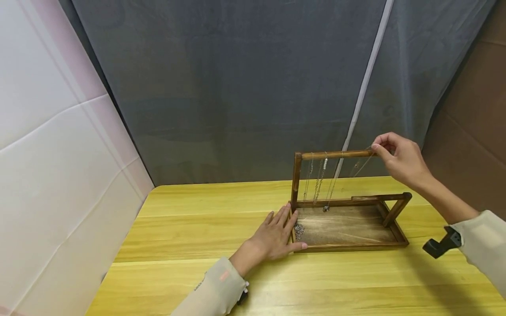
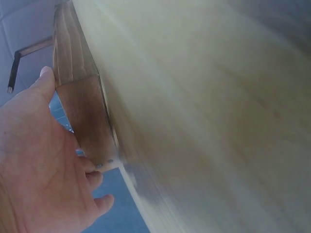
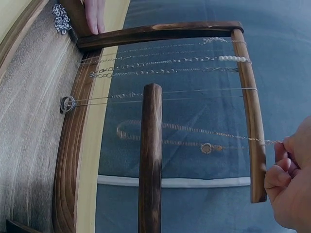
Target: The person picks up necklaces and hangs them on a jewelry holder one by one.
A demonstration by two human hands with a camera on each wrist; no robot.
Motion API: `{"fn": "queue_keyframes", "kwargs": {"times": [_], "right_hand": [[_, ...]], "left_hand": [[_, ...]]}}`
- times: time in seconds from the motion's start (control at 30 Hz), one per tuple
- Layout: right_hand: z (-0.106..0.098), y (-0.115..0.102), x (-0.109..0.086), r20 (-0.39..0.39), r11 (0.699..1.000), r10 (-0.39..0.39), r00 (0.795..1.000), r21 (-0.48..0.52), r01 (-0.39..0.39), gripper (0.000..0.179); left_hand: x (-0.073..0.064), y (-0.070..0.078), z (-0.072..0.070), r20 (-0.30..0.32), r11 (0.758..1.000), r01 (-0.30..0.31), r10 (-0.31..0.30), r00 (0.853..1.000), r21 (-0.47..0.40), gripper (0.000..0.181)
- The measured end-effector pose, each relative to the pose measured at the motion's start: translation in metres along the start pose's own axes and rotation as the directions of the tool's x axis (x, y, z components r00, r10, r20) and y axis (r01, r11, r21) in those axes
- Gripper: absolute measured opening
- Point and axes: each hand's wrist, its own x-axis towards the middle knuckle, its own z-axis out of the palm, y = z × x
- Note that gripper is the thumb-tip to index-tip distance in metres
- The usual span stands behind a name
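Observation:
My right hand pinches a thin gold necklace between thumb and fingertips, at the free end of the upper bar of a brown wooden jewelry stand. The necklace crosses that bar, and its small round pendant dangles below. Farther left on the bar hang several silver necklaces, one with white beads and one with a ring-shaped pendant. My left hand rests against the left side of the stand's tray, fingers extended, thumb on the front rim.
A heap of silver chain lies in the tray's left corner. A shorter, lower wooden arm rises at the tray's right side. The stand sits on a yellow wood-grain table, with a grey curtain behind.

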Motion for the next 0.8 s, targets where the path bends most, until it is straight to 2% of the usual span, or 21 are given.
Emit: {"fn": "queue_keyframes", "kwargs": {"times": [0.8], "right_hand": [[0.023, -0.017, 0.0, -0.02, 0.997, -0.072, 0.997, -0.006, 0.071, 0.009]], "left_hand": [[-0.003, -0.003, -0.001, -0.012, 1.0, -0.014, 0.014, 1.0, -0.002, 0.097]]}}
